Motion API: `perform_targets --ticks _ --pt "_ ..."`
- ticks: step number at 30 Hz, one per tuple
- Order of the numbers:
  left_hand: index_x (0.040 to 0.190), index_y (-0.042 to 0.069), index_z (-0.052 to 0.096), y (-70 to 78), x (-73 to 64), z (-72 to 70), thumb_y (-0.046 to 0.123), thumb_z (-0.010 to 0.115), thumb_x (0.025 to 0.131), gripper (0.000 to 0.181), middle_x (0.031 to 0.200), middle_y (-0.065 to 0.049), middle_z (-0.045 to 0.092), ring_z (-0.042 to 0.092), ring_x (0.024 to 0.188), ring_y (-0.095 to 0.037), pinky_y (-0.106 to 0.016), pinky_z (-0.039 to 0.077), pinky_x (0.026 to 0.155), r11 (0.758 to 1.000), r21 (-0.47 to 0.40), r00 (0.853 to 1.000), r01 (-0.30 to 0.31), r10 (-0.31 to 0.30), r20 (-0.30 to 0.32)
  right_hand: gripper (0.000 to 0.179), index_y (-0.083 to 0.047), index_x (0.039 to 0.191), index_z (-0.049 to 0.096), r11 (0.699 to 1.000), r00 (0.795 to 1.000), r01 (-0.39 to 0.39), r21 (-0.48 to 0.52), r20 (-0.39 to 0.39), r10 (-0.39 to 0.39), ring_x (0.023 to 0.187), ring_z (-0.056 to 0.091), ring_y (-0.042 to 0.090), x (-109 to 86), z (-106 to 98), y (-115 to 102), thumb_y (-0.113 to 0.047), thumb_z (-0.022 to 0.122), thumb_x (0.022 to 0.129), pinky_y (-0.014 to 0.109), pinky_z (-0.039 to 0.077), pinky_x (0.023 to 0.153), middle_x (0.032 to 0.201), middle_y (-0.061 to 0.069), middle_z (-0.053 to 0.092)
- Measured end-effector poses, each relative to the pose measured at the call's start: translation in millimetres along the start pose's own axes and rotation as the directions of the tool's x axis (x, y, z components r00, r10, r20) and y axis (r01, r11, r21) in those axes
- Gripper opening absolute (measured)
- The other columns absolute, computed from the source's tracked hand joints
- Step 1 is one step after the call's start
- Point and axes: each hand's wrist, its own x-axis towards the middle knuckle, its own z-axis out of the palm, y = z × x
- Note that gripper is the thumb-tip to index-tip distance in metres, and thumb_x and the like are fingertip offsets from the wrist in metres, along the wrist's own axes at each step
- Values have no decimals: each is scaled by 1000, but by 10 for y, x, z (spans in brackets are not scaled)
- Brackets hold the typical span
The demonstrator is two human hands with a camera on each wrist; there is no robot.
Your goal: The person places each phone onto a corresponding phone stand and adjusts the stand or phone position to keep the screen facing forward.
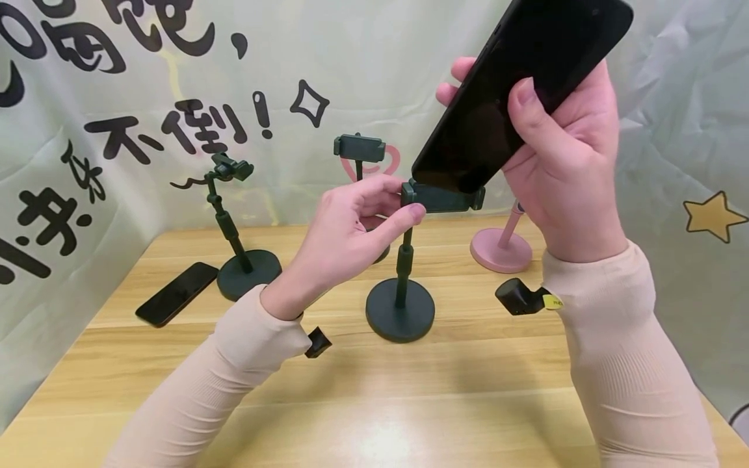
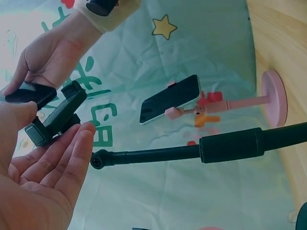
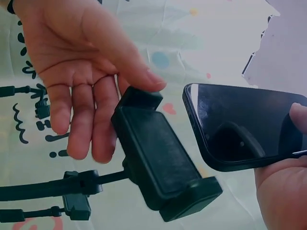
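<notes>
My right hand grips a black smartphone, thumb across its dark screen, tilted in the air. Below the phone's lower end stands a dark green phone stand with a round base and upright pole. At its top, my left hand pinches one end of the stand's clamp between thumb and index finger. The other fingers of that hand extend behind the clamp, as the right wrist view shows. In that view the clamp's cradle holds no phone, and the smartphone is beside it with a gap between them.
Another dark stand is at the left, next to a smartphone lying flat. A third dark stand rises behind the left hand. At the back right, a pink stand holds a phone. A printed cloth hangs behind the wooden table.
</notes>
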Motion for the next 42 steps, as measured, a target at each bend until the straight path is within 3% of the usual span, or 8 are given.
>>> perform_targets --ticks 4,7,12,17,23,28,39,42 --pt "109 11 77 12 35 45 21 80 98 14 93 1 82 80 86 -17 -31 57 65 999 -36 999 -14 15 29 36 9 136 43 1000 1000 -18 16 -5 18 125 62 55 -1 -50 2 13 57 102 66 46 118 127 38 60" --pt "109 9 76 17 48 61 18 79 99 14 96 -1 82 80 88 -12 -30 60 71 998 -66 999 -11 13 34 37 8 135 44 1000 1000 -26 1 2 26 127 61 54 -4 -72 28 12 59 102 67 43 120 124 36 63" --pt "104 3 73 20 51 41 12 76 101 10 95 -7 83 81 87 -12 -31 66 85 995 -101 999 -27 29 18 44 4 137 44 992 998 -34 -123 47 40 127 65 50 24 -70 95 3 68 101 62 50 116 130 35 62" --pt "101 1 71 14 33 18 8 75 101 8 91 -10 82 81 84 -15 -33 67 86 993 -103 998 -58 58 -5 55 1 139 41 978 994 -29 -206 93 49 122 70 48 85 -83 133 -6 77 98 56 57 109 133 35 62" --pt "104 -3 70 -26 27 60 4 74 101 8 91 -15 82 82 83 -17 -35 67 86 984 -142 994 -107 102 -41 58 -1 142 40 940 988 -25 -339 135 75 120 73 46 126 -154 110 -10 78 98 52 60 104 132 36 64" --pt "106 -4 71 -57 25 85 2 73 100 9 90 -15 81 82 83 -17 -36 67 83 979 -144 988 -147 139 -62 58 0 142 41 920 982 -18 -391 164 89 119 74 44 159 -195 73 -10 78 98 50 61 103 134 35 63" --pt "104 -5 68 -68 21 113 1 73 100 8 89 -17 81 82 82 -19 -38 67 81 975 -162 987 -151 141 -70 46 2 139 46 880 962 -50 -473 214 170 116 75 43 176 -229 -9 -2 71 101 47 63 100 131 34 67" --pt "104 -5 69 -68 16 117 1 73 100 8 89 -17 81 82 82 -19 -38 67 82 975 -162 987 -151 141 -72 46 1 140 48 844 958 -27 -535 228 175 118 76 38 187 -241 -22 -3 71 101 42 62 103 134 29 68"
